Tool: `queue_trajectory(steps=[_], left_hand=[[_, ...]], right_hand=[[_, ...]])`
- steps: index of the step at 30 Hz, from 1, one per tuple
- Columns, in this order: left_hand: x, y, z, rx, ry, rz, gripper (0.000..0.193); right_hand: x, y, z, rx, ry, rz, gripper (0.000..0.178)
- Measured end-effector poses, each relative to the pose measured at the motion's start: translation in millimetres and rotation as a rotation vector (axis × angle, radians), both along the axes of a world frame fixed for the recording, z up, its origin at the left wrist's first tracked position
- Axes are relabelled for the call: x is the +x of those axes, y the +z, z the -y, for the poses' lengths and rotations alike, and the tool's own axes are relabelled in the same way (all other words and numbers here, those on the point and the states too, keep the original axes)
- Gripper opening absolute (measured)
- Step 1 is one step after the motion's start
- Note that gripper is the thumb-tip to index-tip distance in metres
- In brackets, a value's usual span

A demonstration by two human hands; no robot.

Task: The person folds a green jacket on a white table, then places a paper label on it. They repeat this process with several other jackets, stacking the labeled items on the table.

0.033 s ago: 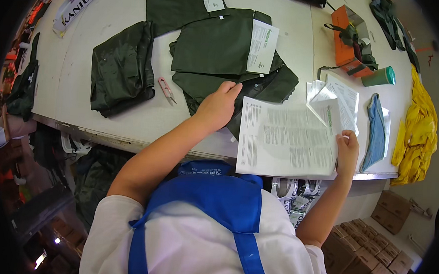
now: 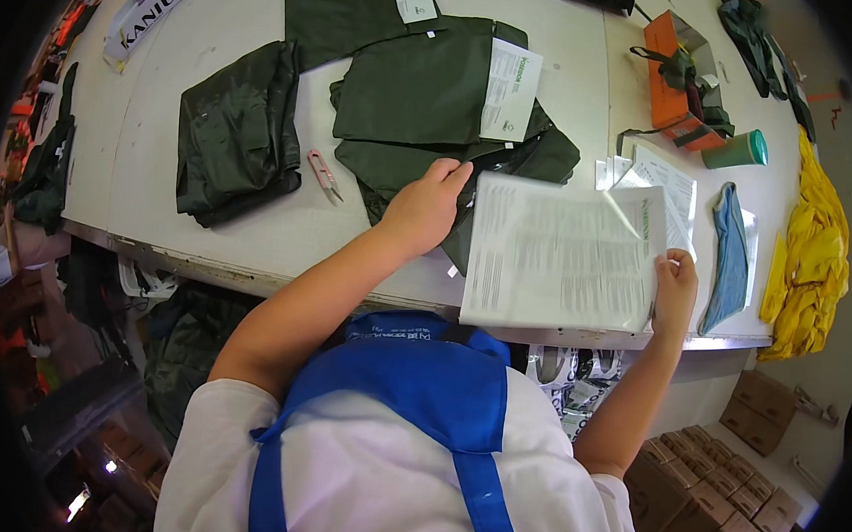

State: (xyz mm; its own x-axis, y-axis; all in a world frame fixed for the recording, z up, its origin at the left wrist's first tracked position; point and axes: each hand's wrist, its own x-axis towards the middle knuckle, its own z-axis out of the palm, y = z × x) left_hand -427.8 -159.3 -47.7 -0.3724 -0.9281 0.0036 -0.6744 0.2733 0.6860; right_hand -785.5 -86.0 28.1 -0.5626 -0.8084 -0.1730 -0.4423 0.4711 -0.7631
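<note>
At the table's near edge, my left hand (image 2: pixel 424 208) is closed on the edge of a dark green folded garment (image 2: pixel 392 173) in the middle pile. My right hand (image 2: pixel 675 287) pinches the right edge of a large printed sheet (image 2: pixel 557 254), which looks slightly blurred and hangs over the table edge. Partly under that sheet's upper right corner lie more printed sheets (image 2: pixel 676 188). Above my left hand, another folded dark green garment (image 2: pixel 412 82) carries a white printed card (image 2: pixel 510 89). Pink-handled thread snips (image 2: pixel 324 176) rest left of the pile.
A separate folded dark green garment (image 2: pixel 238 131) lies to the left. On the right are an orange box (image 2: pixel 663 71) with dark straps, a green cylinder (image 2: pixel 738 148), a strip of blue cloth (image 2: pixel 727 258) and yellow fabric (image 2: pixel 812 253). Cardboard boxes (image 2: pixel 713 483) stand below.
The printed sheet has shifted upward a little, its left side rising over the dark green cloth. My left hand has barely moved, and my right hand keeps its pinch.
</note>
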Motion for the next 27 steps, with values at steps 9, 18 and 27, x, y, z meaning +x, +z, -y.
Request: queue_trajectory(steps=[9,18,27], left_hand=[[-6,4,-8,-0.088,-0.157,0.091,0.049],[-9,-8,-16,0.101,-0.142,0.026,0.045],[9,-62,-21,-0.203,-0.129,-0.118,0.044]], right_hand=[[65,-75,31,-0.302,-0.202,0.019,0.014],[73,-76,105,-0.201,0.234,-0.426,0.033],[-134,-35,331,0.219,0.235,-0.948,0.049]])
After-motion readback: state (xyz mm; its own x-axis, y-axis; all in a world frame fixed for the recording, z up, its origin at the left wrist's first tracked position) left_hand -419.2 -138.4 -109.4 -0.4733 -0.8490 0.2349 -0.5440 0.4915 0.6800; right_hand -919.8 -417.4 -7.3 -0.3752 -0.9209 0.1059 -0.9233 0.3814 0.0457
